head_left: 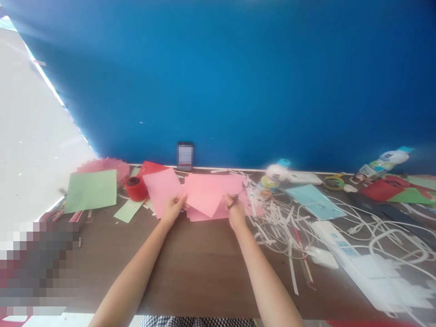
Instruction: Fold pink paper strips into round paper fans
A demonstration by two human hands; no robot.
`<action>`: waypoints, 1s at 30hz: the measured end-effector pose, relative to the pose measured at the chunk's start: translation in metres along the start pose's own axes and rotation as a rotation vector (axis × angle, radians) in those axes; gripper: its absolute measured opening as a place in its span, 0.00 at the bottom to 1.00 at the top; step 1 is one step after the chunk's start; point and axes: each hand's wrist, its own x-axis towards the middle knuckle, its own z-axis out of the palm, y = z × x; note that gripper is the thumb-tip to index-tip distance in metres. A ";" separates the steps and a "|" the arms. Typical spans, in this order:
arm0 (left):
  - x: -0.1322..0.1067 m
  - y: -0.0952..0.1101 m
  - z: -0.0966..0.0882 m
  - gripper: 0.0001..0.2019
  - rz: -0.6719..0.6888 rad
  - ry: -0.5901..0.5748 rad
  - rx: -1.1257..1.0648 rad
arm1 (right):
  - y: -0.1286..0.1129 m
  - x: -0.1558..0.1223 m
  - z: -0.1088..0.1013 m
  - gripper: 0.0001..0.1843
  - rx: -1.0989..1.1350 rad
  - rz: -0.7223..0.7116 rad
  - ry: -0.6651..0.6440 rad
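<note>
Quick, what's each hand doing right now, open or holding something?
Left hand: closed, pinching the edge of a pink sheet.
Right hand: closed on scissors, close by the sheet's right edge.

The pink sheet (204, 193) at centre and green sheet (91, 190) at left are smooth, matt paper; the tabletop (194, 268) below looks like smooth wood; smooth plastic bottle (276, 172) right of centre; white plastic power strip (342, 247), lower right; checked cloth (197, 322), bottom edge.

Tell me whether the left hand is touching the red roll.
Apart. The head view shows a plain gap between the left hand and the red roll, spanned by a pink sheet.
</note>
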 end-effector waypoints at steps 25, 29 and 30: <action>0.002 -0.002 -0.006 0.15 -0.010 0.072 -0.127 | -0.009 -0.019 0.005 0.31 -0.274 -0.007 -0.620; 0.003 -0.006 -0.005 0.15 0.005 0.048 -0.107 | -0.014 -0.021 0.006 0.32 -0.246 -0.037 -0.624; 0.002 -0.007 -0.005 0.15 0.002 0.042 -0.101 | -0.015 -0.021 0.006 0.32 -0.241 -0.039 -0.619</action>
